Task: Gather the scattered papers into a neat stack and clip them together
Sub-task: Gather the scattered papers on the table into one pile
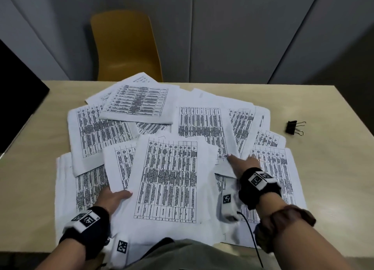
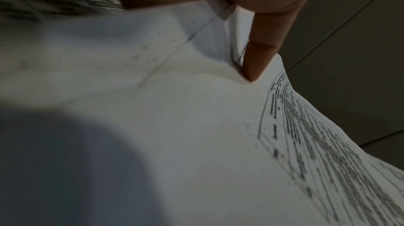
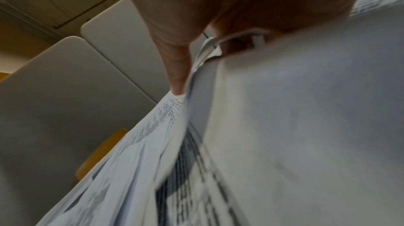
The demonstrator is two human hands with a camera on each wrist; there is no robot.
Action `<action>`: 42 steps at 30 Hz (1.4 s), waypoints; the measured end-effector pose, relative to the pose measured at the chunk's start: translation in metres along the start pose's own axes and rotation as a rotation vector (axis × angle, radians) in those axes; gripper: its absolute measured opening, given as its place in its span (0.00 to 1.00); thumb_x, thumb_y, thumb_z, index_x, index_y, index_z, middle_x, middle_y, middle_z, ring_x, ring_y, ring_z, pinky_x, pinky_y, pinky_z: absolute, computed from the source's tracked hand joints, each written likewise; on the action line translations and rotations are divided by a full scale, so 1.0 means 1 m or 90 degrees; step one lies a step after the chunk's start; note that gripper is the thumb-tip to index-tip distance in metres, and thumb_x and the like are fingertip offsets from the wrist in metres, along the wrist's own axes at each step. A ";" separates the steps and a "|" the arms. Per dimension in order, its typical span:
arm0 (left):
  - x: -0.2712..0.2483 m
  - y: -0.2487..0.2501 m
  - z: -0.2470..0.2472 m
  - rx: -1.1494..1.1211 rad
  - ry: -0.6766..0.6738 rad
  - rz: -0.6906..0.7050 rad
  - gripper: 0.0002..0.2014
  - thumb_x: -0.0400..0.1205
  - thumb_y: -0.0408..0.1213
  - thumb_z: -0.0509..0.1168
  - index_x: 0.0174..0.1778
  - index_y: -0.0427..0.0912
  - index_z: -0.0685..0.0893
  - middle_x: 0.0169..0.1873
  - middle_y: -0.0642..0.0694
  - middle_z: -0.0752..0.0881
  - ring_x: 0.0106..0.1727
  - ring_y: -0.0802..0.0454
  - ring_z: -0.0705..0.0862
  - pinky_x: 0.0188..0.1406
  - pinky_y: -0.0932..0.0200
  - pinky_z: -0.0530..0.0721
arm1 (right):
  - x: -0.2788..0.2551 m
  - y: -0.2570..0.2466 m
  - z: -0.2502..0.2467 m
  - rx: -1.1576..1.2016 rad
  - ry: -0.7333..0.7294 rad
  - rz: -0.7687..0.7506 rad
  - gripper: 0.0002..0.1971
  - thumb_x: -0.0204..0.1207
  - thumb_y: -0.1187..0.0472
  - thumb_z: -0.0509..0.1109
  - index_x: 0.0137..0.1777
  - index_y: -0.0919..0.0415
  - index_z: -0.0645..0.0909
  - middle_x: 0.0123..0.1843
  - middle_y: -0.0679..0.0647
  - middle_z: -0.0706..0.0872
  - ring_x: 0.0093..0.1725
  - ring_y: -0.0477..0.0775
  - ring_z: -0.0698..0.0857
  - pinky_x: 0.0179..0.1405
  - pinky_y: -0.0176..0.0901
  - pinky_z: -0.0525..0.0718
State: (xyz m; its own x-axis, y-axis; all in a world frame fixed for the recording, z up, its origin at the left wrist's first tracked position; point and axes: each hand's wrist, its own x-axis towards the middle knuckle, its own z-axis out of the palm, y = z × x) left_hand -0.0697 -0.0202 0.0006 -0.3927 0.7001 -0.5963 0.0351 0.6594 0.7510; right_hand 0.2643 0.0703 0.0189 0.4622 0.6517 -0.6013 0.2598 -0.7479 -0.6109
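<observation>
Across centre of head view, papers [image 1: 168, 148] lie scattered, overlapping on pale wood-grain table [image 1: 334, 168]; white sheets, printed black tables, exact count unclear. One black binder clip [image 1: 292, 127], wire handles, sits far right, apart from sheets. Left hand [image 1: 112, 198] pinches front sheet's left edge, thumb on top. Right hand [image 1: 243, 164] grips sheet edges at lower right. Only wrist views show thumbs underneath pressing paper. One mustard chair [image 1: 125, 47], upper left.

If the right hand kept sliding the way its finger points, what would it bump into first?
Probably just more paper: the right hand points up-left across the table, and the printed sheet lies right ahead. Depth is hard to judge.
</observation>
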 end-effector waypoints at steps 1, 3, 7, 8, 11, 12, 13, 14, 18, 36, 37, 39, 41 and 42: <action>0.003 -0.003 -0.001 0.000 -0.003 0.000 0.11 0.74 0.21 0.68 0.51 0.27 0.82 0.46 0.32 0.87 0.46 0.40 0.83 0.52 0.53 0.74 | 0.002 -0.001 0.002 -0.008 -0.007 -0.001 0.36 0.69 0.51 0.75 0.70 0.74 0.69 0.65 0.68 0.81 0.60 0.67 0.83 0.53 0.46 0.80; 0.004 -0.004 -0.002 0.014 -0.007 0.003 0.08 0.74 0.22 0.68 0.47 0.31 0.83 0.49 0.31 0.86 0.47 0.40 0.83 0.53 0.52 0.75 | 0.004 -0.002 0.005 -0.001 -0.019 0.003 0.33 0.70 0.56 0.75 0.70 0.72 0.70 0.62 0.66 0.83 0.54 0.66 0.85 0.56 0.52 0.84; 0.003 -0.002 0.000 0.010 -0.011 0.030 0.05 0.75 0.22 0.68 0.44 0.32 0.82 0.45 0.35 0.86 0.43 0.45 0.82 0.53 0.55 0.73 | 0.004 0.002 0.010 0.062 -0.055 0.015 0.34 0.69 0.58 0.76 0.70 0.74 0.69 0.53 0.63 0.82 0.52 0.64 0.84 0.53 0.46 0.81; 0.002 -0.001 0.001 0.005 -0.017 0.039 0.04 0.75 0.22 0.68 0.43 0.32 0.81 0.43 0.37 0.86 0.40 0.48 0.81 0.53 0.56 0.72 | 0.004 0.005 0.012 0.053 -0.064 0.015 0.32 0.68 0.57 0.76 0.68 0.74 0.72 0.53 0.64 0.84 0.51 0.64 0.84 0.51 0.47 0.82; 0.001 -0.001 0.001 0.003 -0.026 0.048 0.10 0.74 0.24 0.71 0.50 0.32 0.83 0.37 0.43 0.87 0.42 0.48 0.83 0.53 0.56 0.74 | 0.000 0.014 0.017 0.038 -0.043 -0.017 0.23 0.72 0.59 0.74 0.62 0.73 0.77 0.43 0.60 0.86 0.39 0.58 0.83 0.38 0.40 0.82; 0.003 -0.003 0.001 0.003 -0.025 0.042 0.11 0.73 0.24 0.71 0.51 0.32 0.84 0.39 0.42 0.88 0.46 0.46 0.84 0.54 0.56 0.74 | -0.001 0.017 0.016 0.048 -0.028 -0.031 0.19 0.73 0.61 0.72 0.60 0.71 0.77 0.38 0.57 0.84 0.34 0.56 0.82 0.30 0.37 0.81; 0.007 -0.006 0.000 0.013 -0.025 0.038 0.12 0.73 0.25 0.72 0.52 0.33 0.84 0.44 0.39 0.88 0.49 0.44 0.85 0.55 0.55 0.75 | -0.002 0.021 0.014 0.070 -0.013 -0.035 0.18 0.74 0.63 0.71 0.60 0.71 0.76 0.35 0.57 0.82 0.31 0.55 0.81 0.24 0.35 0.79; 0.007 -0.006 0.000 0.029 -0.024 0.036 0.11 0.73 0.26 0.72 0.51 0.35 0.84 0.47 0.38 0.88 0.51 0.42 0.85 0.56 0.54 0.75 | -0.001 0.025 0.012 0.092 0.003 -0.042 0.16 0.74 0.64 0.71 0.58 0.71 0.76 0.34 0.58 0.82 0.30 0.55 0.81 0.24 0.36 0.81; 0.010 -0.009 0.002 0.033 -0.028 0.037 0.13 0.76 0.26 0.69 0.57 0.31 0.83 0.50 0.39 0.85 0.51 0.44 0.82 0.56 0.54 0.73 | -0.001 0.022 -0.008 0.151 0.085 -0.059 0.15 0.72 0.61 0.72 0.53 0.70 0.77 0.42 0.67 0.86 0.38 0.63 0.85 0.45 0.56 0.87; 0.023 -0.021 0.001 0.048 0.009 0.032 0.18 0.74 0.30 0.72 0.59 0.31 0.80 0.53 0.35 0.85 0.54 0.39 0.82 0.58 0.50 0.74 | -0.042 -0.072 -0.084 0.490 0.300 -0.334 0.12 0.72 0.65 0.70 0.29 0.55 0.74 0.27 0.46 0.80 0.21 0.35 0.77 0.28 0.31 0.77; 0.023 -0.022 0.001 0.050 0.008 0.029 0.21 0.74 0.31 0.73 0.62 0.31 0.79 0.56 0.35 0.85 0.56 0.38 0.82 0.59 0.49 0.74 | -0.044 -0.074 -0.080 0.515 0.287 -0.333 0.14 0.72 0.66 0.70 0.28 0.54 0.73 0.23 0.42 0.80 0.19 0.35 0.76 0.27 0.31 0.77; 0.024 -0.023 0.001 0.051 0.007 0.024 0.28 0.72 0.35 0.74 0.68 0.33 0.75 0.63 0.35 0.82 0.61 0.35 0.81 0.63 0.44 0.75 | -0.046 -0.076 -0.070 0.568 0.261 -0.318 0.14 0.72 0.67 0.71 0.29 0.55 0.73 0.21 0.41 0.80 0.23 0.37 0.78 0.31 0.35 0.79; 0.025 -0.023 0.001 0.066 0.008 0.024 0.28 0.73 0.34 0.73 0.67 0.31 0.74 0.63 0.36 0.82 0.61 0.36 0.80 0.63 0.44 0.74 | -0.050 -0.079 -0.060 0.627 0.227 -0.295 0.11 0.72 0.67 0.71 0.32 0.56 0.75 0.29 0.47 0.81 0.29 0.46 0.80 0.38 0.41 0.82; 0.023 -0.021 0.001 0.063 0.014 0.023 0.23 0.74 0.32 0.72 0.64 0.31 0.76 0.59 0.37 0.83 0.58 0.39 0.80 0.62 0.46 0.74 | -0.053 -0.081 -0.056 0.647 0.214 -0.291 0.11 0.73 0.67 0.71 0.33 0.56 0.75 0.30 0.49 0.80 0.29 0.46 0.80 0.37 0.40 0.82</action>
State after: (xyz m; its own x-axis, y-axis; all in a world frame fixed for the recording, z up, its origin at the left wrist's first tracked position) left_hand -0.0786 -0.0182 -0.0293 -0.4090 0.7187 -0.5623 0.1392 0.6581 0.7400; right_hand 0.2662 0.0890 0.1289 0.7422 0.6543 -0.1451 -0.2694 0.0931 -0.9585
